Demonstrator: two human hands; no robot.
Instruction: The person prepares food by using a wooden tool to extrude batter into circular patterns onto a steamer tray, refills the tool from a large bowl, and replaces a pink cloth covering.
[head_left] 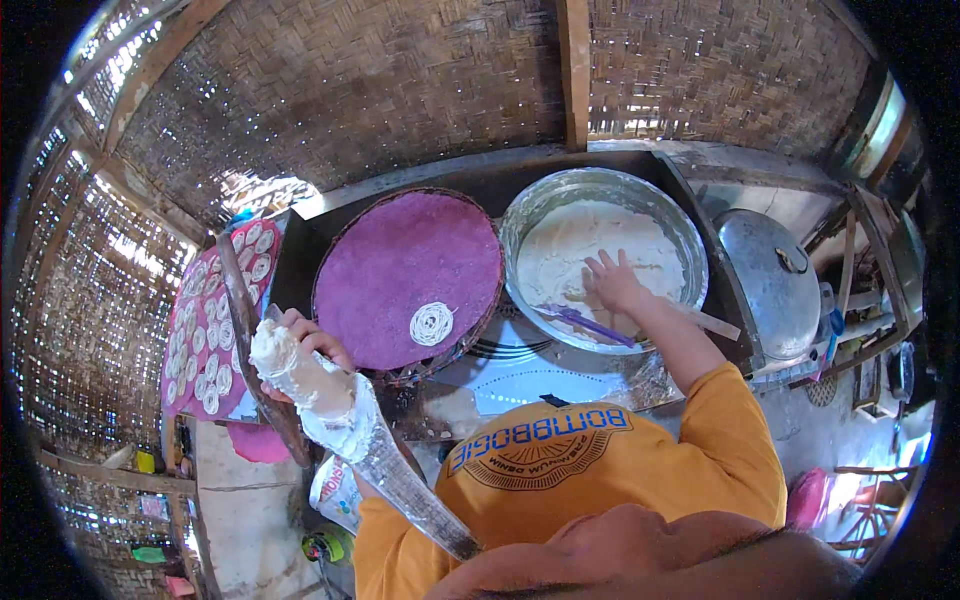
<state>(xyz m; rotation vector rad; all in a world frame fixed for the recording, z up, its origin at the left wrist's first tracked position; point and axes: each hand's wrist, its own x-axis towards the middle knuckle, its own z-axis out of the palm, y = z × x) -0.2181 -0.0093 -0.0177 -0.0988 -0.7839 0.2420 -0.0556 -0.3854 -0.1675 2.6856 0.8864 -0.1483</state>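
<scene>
My left hand is curled at the upper end of a long, dough-smeared wooden tool, which slants up from near my chest. A thick lump of white dough coats that end and hides part of the grip. My right hand rests with fingers spread on the pale dough inside a large metal basin. By that wrist, a purple tool leans at the basin's near rim. Between my hands lies a round tray covered in purple cloth, bearing one white coil of dough strands.
At far left, a pink-covered tray carries several white coils. A dark wooden stick stands across its right side. A lidded metal pot sits right of the basin. A white bucket is below my left arm. Woven walls enclose the back.
</scene>
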